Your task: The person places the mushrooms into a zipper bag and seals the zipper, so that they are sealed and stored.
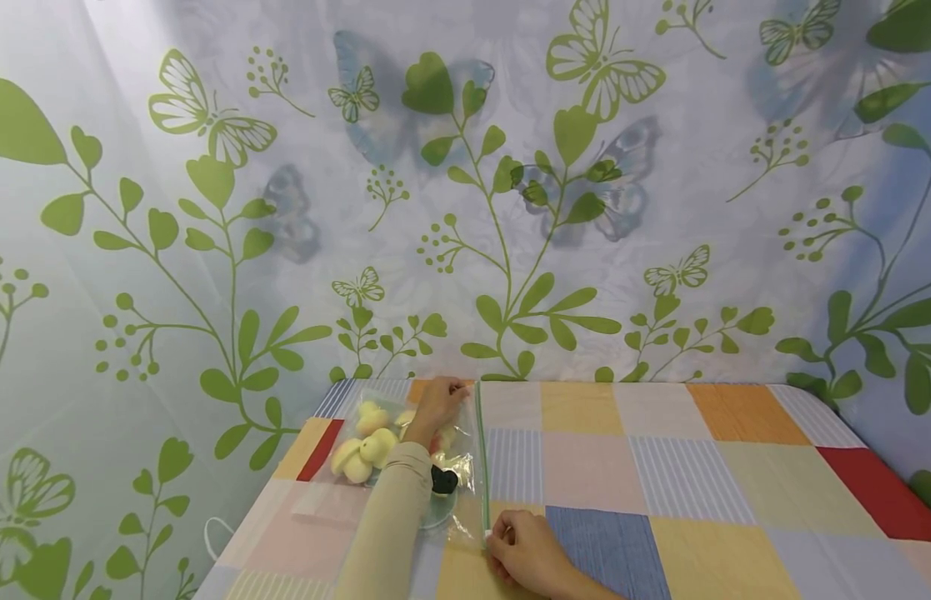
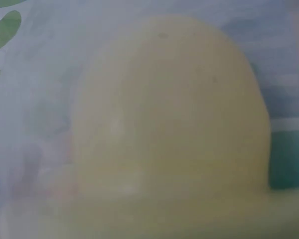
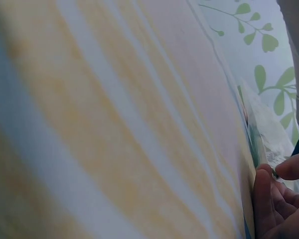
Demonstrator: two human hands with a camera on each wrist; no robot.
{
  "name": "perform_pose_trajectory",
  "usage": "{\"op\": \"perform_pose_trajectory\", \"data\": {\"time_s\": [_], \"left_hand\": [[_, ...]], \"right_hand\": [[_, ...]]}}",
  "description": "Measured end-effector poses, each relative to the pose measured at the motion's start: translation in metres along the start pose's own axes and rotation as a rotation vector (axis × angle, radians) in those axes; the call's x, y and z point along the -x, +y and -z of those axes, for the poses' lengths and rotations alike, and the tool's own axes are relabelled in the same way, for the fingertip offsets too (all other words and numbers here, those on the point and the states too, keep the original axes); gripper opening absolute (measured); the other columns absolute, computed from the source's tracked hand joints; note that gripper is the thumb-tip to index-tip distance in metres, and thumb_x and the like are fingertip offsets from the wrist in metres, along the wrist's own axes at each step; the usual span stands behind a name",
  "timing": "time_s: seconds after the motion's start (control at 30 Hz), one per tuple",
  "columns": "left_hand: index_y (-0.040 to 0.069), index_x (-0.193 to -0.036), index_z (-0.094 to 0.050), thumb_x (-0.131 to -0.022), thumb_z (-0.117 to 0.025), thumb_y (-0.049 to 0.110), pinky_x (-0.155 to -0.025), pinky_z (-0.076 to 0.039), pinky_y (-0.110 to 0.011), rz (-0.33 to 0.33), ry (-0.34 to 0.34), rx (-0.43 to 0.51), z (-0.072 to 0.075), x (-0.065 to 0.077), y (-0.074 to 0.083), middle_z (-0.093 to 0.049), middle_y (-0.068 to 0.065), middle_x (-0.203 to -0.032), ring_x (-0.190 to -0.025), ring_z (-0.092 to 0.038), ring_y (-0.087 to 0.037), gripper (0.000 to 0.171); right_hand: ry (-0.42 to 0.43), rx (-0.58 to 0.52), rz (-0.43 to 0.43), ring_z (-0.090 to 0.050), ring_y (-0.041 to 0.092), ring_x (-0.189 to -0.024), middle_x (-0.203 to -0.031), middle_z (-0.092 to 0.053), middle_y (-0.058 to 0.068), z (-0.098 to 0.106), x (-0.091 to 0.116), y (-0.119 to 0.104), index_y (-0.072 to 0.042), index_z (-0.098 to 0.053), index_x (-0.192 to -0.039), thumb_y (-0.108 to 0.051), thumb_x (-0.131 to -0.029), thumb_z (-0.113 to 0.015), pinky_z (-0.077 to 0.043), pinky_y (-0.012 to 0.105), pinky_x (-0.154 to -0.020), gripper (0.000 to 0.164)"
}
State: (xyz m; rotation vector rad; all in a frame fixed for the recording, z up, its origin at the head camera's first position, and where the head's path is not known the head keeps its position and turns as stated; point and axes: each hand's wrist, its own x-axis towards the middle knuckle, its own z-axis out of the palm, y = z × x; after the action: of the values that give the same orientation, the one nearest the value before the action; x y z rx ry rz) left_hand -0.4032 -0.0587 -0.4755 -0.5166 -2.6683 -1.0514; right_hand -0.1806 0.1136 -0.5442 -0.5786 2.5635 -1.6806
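Note:
A clear zip bag (image 1: 473,500) lies flat on the patchwork cloth, its green zipper strip (image 1: 482,450) running from far to near. Inside are several pale yellow rounded pieces (image 1: 377,447) and a small black thing (image 1: 444,480). My left hand (image 1: 437,410) reaches across the bag and holds its far corner by the zipper. At the zipper's near end, my right hand (image 1: 528,548) pinches the bag's edge between thumb and finger, beside a small white piece. The right wrist view shows this pinch (image 3: 284,194). A blurred pale yellow piece (image 2: 172,124) fills the left wrist view.
Patchwork cloth (image 1: 585,467) covers the table. Behind it hangs a pale curtain (image 1: 405,275) printed with green leaves and butterflies. A white cord (image 1: 210,537) loops at the table's left edge.

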Motion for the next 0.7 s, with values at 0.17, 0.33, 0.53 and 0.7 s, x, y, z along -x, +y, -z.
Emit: {"op": "perform_pose_trajectory", "data": {"time_s": [0.17, 0.33, 0.53, 0.7], "left_hand": [[0.004, -0.095, -0.077, -0.1, -0.069, 0.012, -0.072, -0.05, -0.035, -0.001, -0.014, -0.008, -0.005, 0.0, 0.001, -0.068, -0.003, -0.087, -0.076, -0.057, -0.016, 0.012], [0.009, -0.099, -0.079, -0.1, -0.068, 0.015, -0.074, -0.052, -0.038, 0.012, -0.049, -0.102, -0.011, -0.001, 0.007, -0.072, -0.003, -0.098, -0.081, -0.061, -0.018, 0.012], [0.012, -0.095, -0.079, -0.099, -0.071, 0.017, -0.072, -0.053, -0.039, 0.049, -0.083, -0.291, -0.016, -0.003, 0.015, -0.073, 0.0, -0.096, -0.08, -0.064, -0.018, 0.011], [0.013, -0.091, -0.079, -0.096, -0.075, 0.019, -0.072, -0.055, -0.042, 0.033, -0.062, -0.413, -0.019, 0.001, 0.015, -0.073, 0.0, -0.09, -0.083, -0.068, -0.022, 0.009]], "right_hand": [[0.006, -0.004, -0.01, -0.057, 0.007, -0.046, -0.058, -0.061, -0.006, -0.001, 0.001, 0.002, -0.01, -0.06, -0.078, -0.005, -0.094, -0.069, -0.044, 0.02, -0.043, 0.019], [0.027, 0.052, 0.013, -0.056, 0.004, -0.044, -0.054, -0.06, -0.009, -0.003, 0.002, 0.002, -0.013, -0.06, -0.073, -0.005, -0.091, -0.07, -0.042, 0.021, -0.043, 0.022], [0.054, 0.142, 0.018, -0.052, 0.003, -0.044, -0.051, -0.056, -0.016, -0.005, 0.001, -0.001, -0.017, -0.06, -0.069, -0.008, -0.088, -0.071, -0.04, 0.022, -0.044, 0.024], [0.047, 0.153, -0.015, -0.051, 0.005, -0.044, -0.05, -0.055, -0.016, -0.009, 0.0, -0.004, -0.018, -0.06, -0.066, -0.009, -0.087, -0.071, -0.04, 0.023, -0.044, 0.025]]}}
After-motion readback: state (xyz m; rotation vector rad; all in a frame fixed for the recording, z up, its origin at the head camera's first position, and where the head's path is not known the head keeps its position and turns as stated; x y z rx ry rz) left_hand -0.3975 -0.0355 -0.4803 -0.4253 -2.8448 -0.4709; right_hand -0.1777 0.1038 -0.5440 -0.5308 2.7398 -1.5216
